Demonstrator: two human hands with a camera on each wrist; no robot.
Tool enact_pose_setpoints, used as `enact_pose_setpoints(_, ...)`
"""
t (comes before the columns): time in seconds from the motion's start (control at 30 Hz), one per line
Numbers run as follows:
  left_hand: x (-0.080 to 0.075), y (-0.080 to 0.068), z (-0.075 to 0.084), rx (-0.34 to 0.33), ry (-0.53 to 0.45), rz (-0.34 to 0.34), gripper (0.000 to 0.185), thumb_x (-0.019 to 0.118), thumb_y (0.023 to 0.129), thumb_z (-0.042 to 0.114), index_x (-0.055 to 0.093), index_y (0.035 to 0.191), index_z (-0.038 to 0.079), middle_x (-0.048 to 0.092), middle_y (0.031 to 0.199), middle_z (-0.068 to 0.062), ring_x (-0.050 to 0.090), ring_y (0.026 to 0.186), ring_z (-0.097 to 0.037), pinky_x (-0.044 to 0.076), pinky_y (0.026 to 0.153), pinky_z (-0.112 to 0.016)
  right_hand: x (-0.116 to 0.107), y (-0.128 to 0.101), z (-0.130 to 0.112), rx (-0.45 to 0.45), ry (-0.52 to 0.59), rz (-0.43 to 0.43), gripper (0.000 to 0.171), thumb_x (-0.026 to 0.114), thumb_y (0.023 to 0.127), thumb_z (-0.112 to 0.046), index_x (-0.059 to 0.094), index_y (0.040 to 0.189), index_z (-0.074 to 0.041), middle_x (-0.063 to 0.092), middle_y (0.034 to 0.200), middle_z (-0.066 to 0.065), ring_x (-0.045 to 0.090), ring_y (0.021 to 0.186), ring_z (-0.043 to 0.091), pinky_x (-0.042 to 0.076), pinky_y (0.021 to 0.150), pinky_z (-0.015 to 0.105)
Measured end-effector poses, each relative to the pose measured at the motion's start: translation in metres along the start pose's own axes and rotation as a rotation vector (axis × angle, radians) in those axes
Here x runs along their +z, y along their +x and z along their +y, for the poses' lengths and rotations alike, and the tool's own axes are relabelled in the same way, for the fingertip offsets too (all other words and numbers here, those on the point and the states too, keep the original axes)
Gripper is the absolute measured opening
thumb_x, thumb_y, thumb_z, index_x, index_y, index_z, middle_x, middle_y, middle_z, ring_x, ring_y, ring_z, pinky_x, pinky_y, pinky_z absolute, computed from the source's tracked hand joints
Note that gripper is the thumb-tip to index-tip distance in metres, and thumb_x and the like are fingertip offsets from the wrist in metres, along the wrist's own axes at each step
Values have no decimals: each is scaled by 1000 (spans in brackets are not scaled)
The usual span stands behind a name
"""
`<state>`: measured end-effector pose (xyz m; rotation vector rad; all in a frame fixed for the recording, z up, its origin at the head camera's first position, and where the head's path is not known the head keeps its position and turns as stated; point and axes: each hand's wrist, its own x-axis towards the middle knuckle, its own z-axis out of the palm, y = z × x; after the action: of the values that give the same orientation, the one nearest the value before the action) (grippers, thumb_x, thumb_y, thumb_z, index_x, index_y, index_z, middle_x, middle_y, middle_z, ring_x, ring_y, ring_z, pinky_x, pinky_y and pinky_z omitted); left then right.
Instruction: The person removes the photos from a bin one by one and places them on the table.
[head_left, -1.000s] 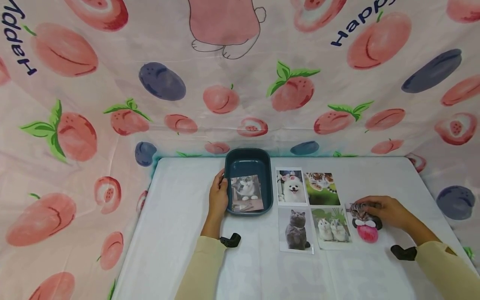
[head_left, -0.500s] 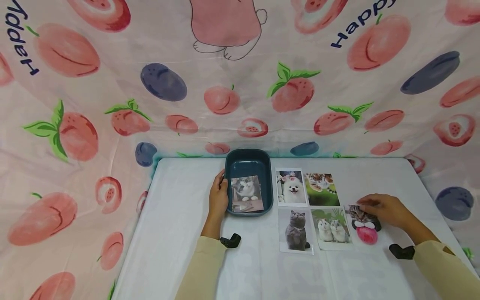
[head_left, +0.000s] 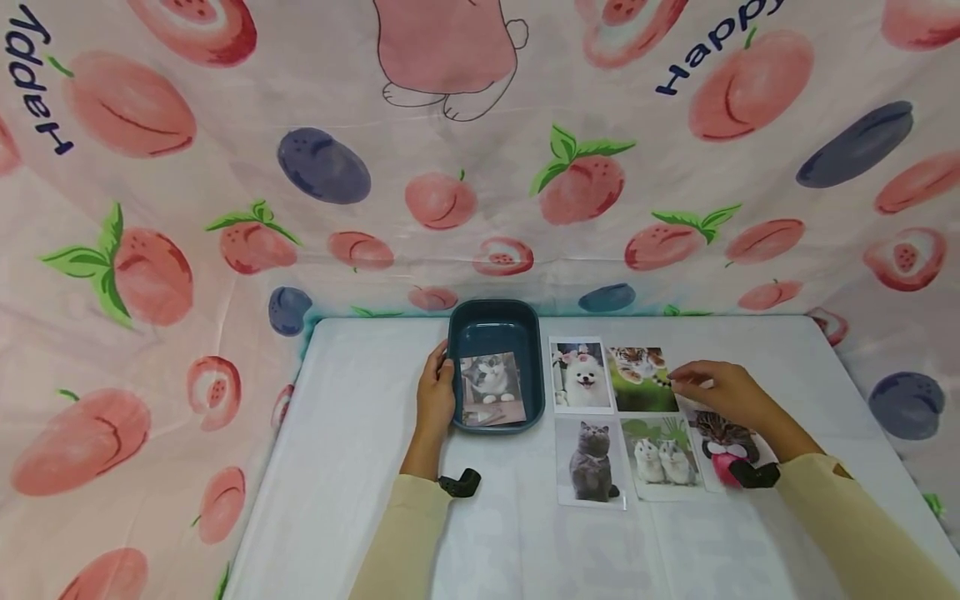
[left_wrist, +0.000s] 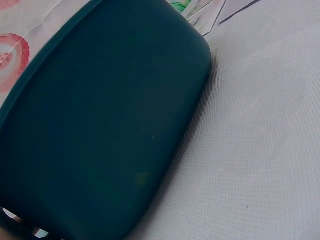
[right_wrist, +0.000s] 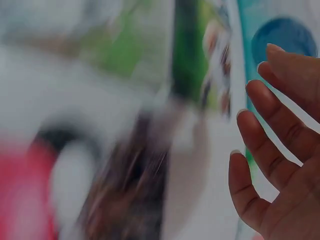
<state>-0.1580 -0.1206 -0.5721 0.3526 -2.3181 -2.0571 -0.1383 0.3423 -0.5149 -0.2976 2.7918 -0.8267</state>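
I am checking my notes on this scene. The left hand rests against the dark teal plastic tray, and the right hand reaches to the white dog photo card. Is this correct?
Not quite. In the head view the right hand reaches to the tiger photo card, not the white dog photo card beside it. The left hand does rest against the dark teal plastic tray.

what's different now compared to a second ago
The right hand has left the kitten photo it was touching and moved up and left, its fingertips now at the tiger photo's right edge. The left hand still rests against the teal tray; the photos lie as before.
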Motion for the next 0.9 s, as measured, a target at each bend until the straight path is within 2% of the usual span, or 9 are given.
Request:
enact_pose_setpoints(0.23, 0, 0, 0, 18, -9, 0, 42, 44, 110, 25, 48, 152, 27, 47, 157, -9, 42, 147, -28, 32, 121, -51, 17, 50, -53, -123, 127, -36, 34, 67, 101, -27, 70, 127, -6, 73, 117, 11, 68, 107, 31, 59, 84, 44)
enact_pose_setpoints(0.37, 0, 0, 0, 18, -12, -2, 42, 44, 110, 25, 48, 152, 27, 48, 157, -10, 43, 145, -29, 33, 121, -51, 27, 76, -88, -192, 180, -54, 30, 68, 100, -27, 72, 123, -9, 75, 113, 7, 69, 103, 24, 58, 86, 41)
enact_pose_setpoints(0.43, 0, 0, 0, 15, -10, -3, 42, 44, 111, 26, 48, 152, 27, 48, 157, -9, 43, 145, -28, 33, 121, -51, 30, 87, -107, -215, 199, -71, 29, 68, 100, -27, 72, 123, -11, 75, 111, 5, 68, 103, 23, 57, 89, 42)
enact_pose_setpoints(0.5, -1, 0, 0, 11, -6, -5, 42, 44, 110, 27, 47, 153, 28, 48, 157, -9, 43, 145, -28, 33, 121, -51, 32, 97, -125, -221, 223, -97, 31, 68, 99, -29, 72, 125, -12, 74, 109, 3, 68, 102, 23, 57, 87, 42)
enact_pose_setpoints(0.67, -1, 0, 0, -3, -5, -6, 43, 43, 110, 30, 47, 153, 30, 47, 157, -7, 42, 146, -27, 33, 121, -50, 41, 122, -163, -234, 243, -154, 35, 68, 98, -39, 71, 127, -19, 72, 112, -1, 66, 105, 21, 57, 81, 39)
enact_pose_setpoints(0.77, 0, 0, 1, -5, -7, -7, 43, 43, 110, 30, 47, 153, 30, 47, 157, -7, 41, 147, -27, 32, 121, -51, 51, 137, -183, -264, 248, -161, 31, 69, 98, -39, 71, 124, -23, 72, 114, -3, 67, 107, 19, 57, 87, 39)
enact_pose_setpoints(0.9, 0, 0, 0, -5, -14, -8, 43, 43, 110, 30, 47, 153, 29, 47, 157, -8, 42, 147, -27, 32, 121, -51, 67, 156, -205, -324, 218, -186, 30, 69, 98, -36, 72, 123, -20, 74, 118, -1, 68, 111, 19, 56, 96, 42)
